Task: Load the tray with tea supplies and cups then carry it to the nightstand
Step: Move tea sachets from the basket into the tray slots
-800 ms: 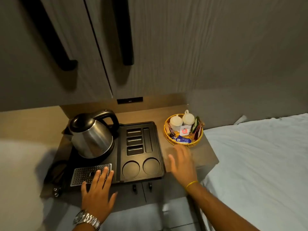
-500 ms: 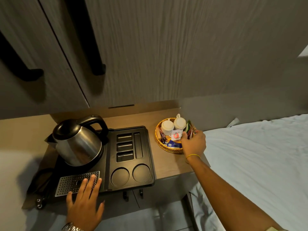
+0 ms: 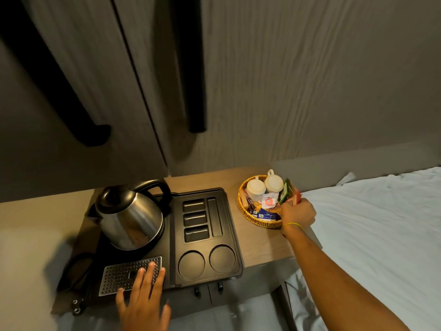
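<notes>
A black tray [image 3: 228, 237] lies on the wooden nightstand [image 3: 260, 242], with empty slots and two round cup wells. A steel kettle [image 3: 128, 216] stands on its left part. To the right sits a woven basket [image 3: 257, 220] holding two upturned white cups [image 3: 265, 186] and tea sachets [image 3: 287, 193]. My right hand [image 3: 298, 213] is at the basket's right rim, fingers closed on the upright sachets. My left hand [image 3: 143, 299] rests flat, fingers apart, on the tray's perforated metal grate [image 3: 119, 275].
Dark cabinet doors with long black handles [image 3: 195, 91] hang above the nightstand. A bed with white sheets [image 3: 370, 230] borders it on the right. A black cord [image 3: 78, 273] loops off the tray's left side.
My right hand went from the nightstand top up to the basket's right rim and closed on the sachets. My left hand stays on the grate. The view shifted.
</notes>
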### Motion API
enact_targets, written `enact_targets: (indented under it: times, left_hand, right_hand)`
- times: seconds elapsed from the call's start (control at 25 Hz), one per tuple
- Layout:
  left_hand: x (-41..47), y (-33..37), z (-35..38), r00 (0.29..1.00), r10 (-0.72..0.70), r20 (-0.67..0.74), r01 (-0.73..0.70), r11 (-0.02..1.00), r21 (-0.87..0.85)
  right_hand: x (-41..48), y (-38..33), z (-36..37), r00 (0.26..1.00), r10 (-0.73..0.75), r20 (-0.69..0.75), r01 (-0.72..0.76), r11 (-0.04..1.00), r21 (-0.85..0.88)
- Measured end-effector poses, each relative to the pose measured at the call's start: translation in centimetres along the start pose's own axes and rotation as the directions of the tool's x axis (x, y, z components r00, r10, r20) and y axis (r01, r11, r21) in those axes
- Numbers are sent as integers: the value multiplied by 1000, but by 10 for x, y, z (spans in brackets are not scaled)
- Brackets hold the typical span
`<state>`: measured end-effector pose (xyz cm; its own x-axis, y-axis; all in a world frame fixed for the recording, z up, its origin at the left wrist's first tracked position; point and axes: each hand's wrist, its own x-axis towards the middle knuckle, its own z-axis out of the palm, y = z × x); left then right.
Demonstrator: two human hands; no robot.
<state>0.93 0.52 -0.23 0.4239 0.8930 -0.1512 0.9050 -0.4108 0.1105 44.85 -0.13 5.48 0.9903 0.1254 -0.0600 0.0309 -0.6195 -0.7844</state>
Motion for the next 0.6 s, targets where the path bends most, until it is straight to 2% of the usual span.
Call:
enact_targets:
  times: [0.16, 0.2, 0.28, 0.32, 0.4, 0.52, 0.6]
  left_hand:
    - [-4, -3, -2, 1000, 4, -10, -4, 999, -35]
    - [-6, -5, -1, 1000, 9, -6, -9, 999, -37]
    - [-7, -7, -2, 1000, 26, -4, -26, 999, -36]
    - [-7, -8, -3, 1000, 28, -9, -28, 999, -40]
    - [-8, -7, -5, 1000, 29, 2, -29, 998, -49]
    - [-8, -11, -6, 999, 30, 14, -30, 999, -39]
    - [-7, -11, -7, 999, 26, 34, -25, 999, -29]
  right_hand:
    - [-23, -15, -27, 995, 46, -91, -31, 986, 163]
    - [-38, -20, -33, 997, 24, -71, -9, 978, 207]
    - [-78, -35, -37, 987, -126, 96, 97, 960, 264]
    - [-98, -44, -31, 943, -244, 225, 179, 945, 273]
    - [-125, -62, -5, 773, -437, 460, 357, 899, 254]
    - [-136, -98, 60, 547, -542, 638, 603, 783, 149]
    - [-136, -124, 98, 417, -560, 716, 773, 633, 46]
